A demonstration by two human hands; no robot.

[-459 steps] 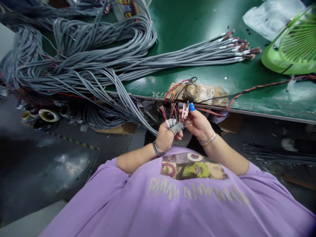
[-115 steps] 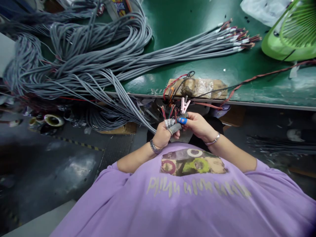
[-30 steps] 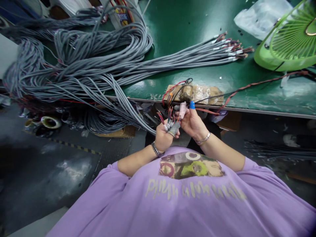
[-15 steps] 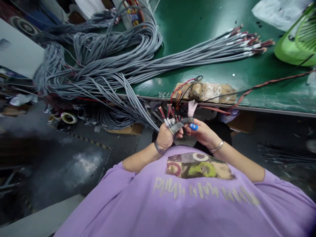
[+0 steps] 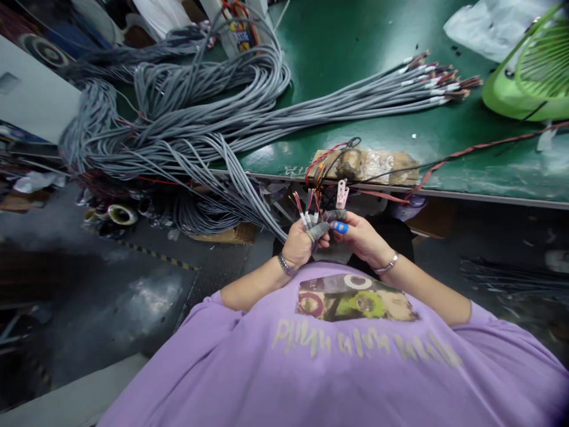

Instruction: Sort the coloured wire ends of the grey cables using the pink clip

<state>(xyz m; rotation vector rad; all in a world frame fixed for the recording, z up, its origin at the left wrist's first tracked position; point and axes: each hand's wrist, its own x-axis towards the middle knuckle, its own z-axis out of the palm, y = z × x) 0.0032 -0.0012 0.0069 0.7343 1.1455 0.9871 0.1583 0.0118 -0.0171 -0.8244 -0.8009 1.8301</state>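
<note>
Read with the hands at the dial's centre, the left hand is closed round a small bundle of round grey sheathed cables, white-banded ends up, thin red, green and dark wires fanning out at about eleven o'clock. The right hand, just beside it at three, has its blue-wrapped thumb and dark-wrapped forefinger together at the wires; whether a wire is pinched between them is too small to tell. A pale pink plastic clothes peg stands just above its forefinger, at one o'clock.

The held cables run off towards ten, to a heaped grey cable pile on the green bench top.

At eleven, beyond the pile, is a pale box-shaped container with a blue, yellow and red printed packet at its right side; inside or in front, I cannot tell. At one-thirty lies a translucent white plastic bag, contents unreadable. Below the bench, a brown cardboard box sits at nine beneath dark coiled cable, and a pale purple plastic container near three, its contents hidden.
</note>
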